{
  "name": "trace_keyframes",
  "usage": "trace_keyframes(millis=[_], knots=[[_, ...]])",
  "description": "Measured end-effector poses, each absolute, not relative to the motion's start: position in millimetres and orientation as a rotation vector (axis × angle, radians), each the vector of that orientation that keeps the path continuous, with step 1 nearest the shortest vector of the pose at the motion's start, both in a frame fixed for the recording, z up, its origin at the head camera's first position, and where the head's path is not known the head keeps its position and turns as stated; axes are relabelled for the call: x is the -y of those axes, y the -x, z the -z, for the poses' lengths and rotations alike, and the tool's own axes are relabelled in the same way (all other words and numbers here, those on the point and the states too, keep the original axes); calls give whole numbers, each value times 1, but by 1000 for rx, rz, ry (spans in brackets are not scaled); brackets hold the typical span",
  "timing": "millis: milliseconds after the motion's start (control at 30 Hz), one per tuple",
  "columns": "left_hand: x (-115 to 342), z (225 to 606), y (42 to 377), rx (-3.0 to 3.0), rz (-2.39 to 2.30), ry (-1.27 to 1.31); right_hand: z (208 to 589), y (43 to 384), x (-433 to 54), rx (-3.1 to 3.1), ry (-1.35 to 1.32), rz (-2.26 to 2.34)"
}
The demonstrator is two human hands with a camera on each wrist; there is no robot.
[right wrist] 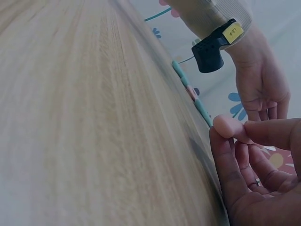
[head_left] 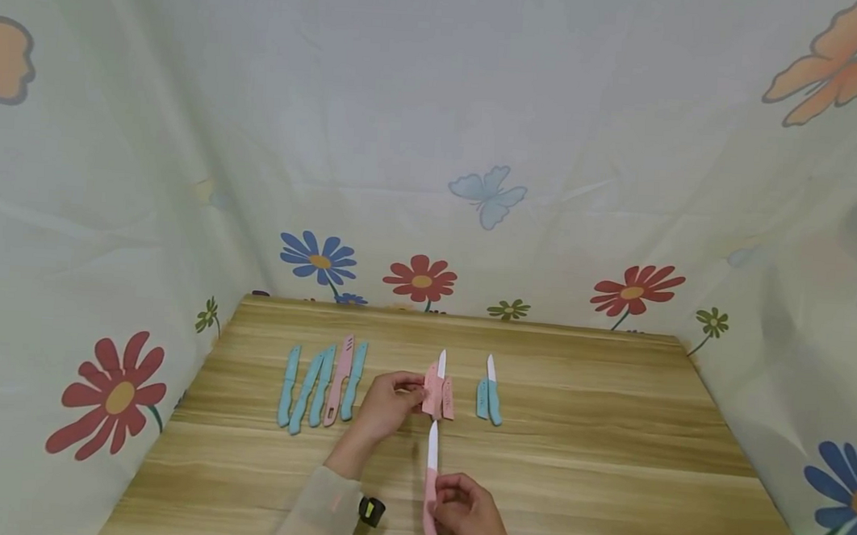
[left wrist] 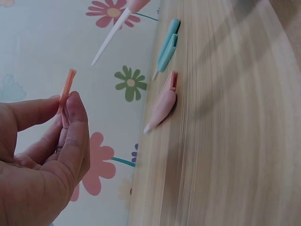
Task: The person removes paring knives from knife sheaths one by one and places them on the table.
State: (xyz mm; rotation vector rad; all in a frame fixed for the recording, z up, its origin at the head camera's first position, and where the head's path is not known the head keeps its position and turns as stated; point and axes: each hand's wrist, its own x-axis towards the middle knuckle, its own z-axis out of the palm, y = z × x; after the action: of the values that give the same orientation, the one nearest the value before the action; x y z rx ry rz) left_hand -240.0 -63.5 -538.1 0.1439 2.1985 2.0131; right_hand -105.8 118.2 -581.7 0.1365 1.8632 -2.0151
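My left hand (head_left: 386, 409) pinches a pink blade sheath (left wrist: 69, 84) between thumb and fingers, above the table. Its open end faces the tip of a knife (head_left: 431, 482) with a pink handle and white blade. That knife is gripped by the handle in my right hand (head_left: 472, 512), blade pointing away from me; tip and sheath are apart in the left wrist view. Behind the held sheath, another pink knife (left wrist: 163, 107) lies bare beside its own pink sheath (head_left: 448, 399). To the right lie a bare teal knife (head_left: 494, 396) and a teal sheath (head_left: 482, 398).
On the table's left lie several teal knives (head_left: 286, 393) with covered blades and one pink covered knife (head_left: 338, 384), roughly in a row. A patterned curtain (head_left: 546, 249) stands along the far edge of the wooden table (head_left: 609, 438). A black wrist device (right wrist: 209, 55) sits on the left sleeve.
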Motion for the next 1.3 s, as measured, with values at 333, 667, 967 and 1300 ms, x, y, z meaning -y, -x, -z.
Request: trace_keyframes(millis=[333,667,967,1300], knots=[[69,540,240,-2209,-2033,-116,582,107,-117,-1880,-106,2039],[82,546,243,-2340,-1957,-58,578,112,-114,-1908,-118,2029],[92,546,247,-2449,-1816,29,576,119,-112,-1979,-124,1994],[98,553,255,-2663,-1625,54,576,133,-102,-2017,-168,2033]])
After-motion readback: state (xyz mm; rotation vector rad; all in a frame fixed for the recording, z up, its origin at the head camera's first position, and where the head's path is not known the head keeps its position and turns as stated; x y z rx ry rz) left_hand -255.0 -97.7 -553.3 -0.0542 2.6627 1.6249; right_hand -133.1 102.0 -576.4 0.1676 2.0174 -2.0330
